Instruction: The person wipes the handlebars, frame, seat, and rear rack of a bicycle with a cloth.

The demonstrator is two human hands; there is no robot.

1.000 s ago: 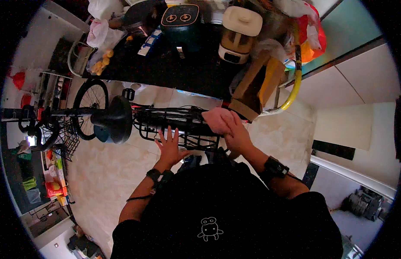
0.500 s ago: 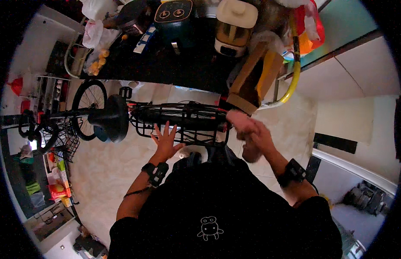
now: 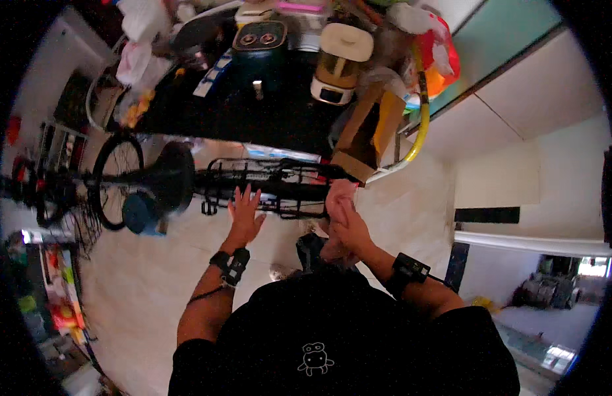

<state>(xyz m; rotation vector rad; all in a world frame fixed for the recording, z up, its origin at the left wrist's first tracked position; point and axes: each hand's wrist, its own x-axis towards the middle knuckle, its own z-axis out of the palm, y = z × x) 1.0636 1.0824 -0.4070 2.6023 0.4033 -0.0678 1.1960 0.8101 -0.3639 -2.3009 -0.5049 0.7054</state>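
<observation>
Left hand: open, palm down, fingers spread; fingertips at or just over the near rim of the wire basket. Contact with the wire cannot be told. Strap with a small dark device on the wrist.

Right hand: fingers pressed together, curled around a pink cloth. The cloth rises above the fingertips and hangs below the palm, bunched. It sits just right of the basket's right end, touching or nearly so.

Wire basket: black, long, lying across the view just beyond both sets of fingertips, between the hands and the counter.

Cardboard box: brown, tilted, just beyond the right fingertips, above the cloth.

Yellow hose: curved, right of the box.

Counter: dark, well beyond the fingers, crowded. On it a dark appliance with two dials and a cream appliance.

Fan: dark, left of the left fingers, near the basket's left end.
</observation>
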